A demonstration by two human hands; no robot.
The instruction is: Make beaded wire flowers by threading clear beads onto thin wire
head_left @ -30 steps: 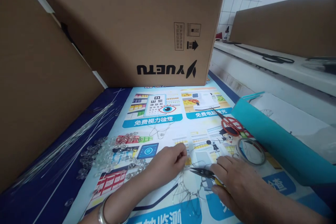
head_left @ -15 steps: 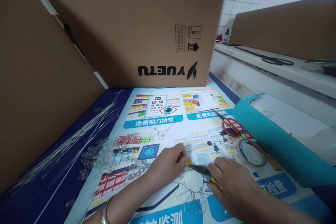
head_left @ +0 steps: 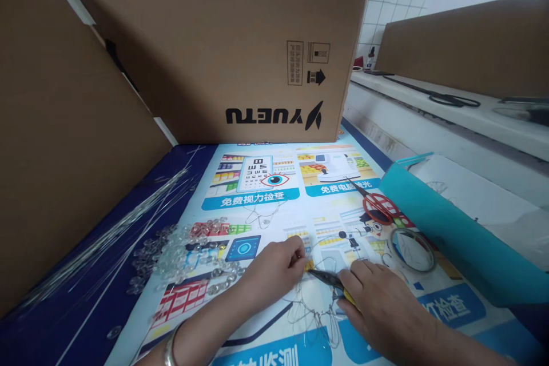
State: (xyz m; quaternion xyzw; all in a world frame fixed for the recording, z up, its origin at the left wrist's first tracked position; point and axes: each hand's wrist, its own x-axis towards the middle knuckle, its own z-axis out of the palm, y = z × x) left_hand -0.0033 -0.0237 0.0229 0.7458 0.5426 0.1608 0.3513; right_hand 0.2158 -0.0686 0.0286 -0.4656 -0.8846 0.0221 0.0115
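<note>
My right hand is wrapped round a pair of pliers with dark jaws and yellow handles. Their tips point left and meet the thin wire close to my left fingers. My left hand is closed in a pinch; the wire piece, bent into several loops, hangs below the fingers, and the pinched part itself is hidden. Clear beads lie heaped left of my left hand. Farther back on the printed sheet rests another small wire piece with a bead.
Straight wires lie along the left side. To the right are red-handled scissors, a roll of tape and a teal open box. A large cardboard box stands at the back, with a white ledge on the right.
Hardly anything differs. The looped wire below my hands has shifted a little, while both hands and the pliers stay almost in place.
</note>
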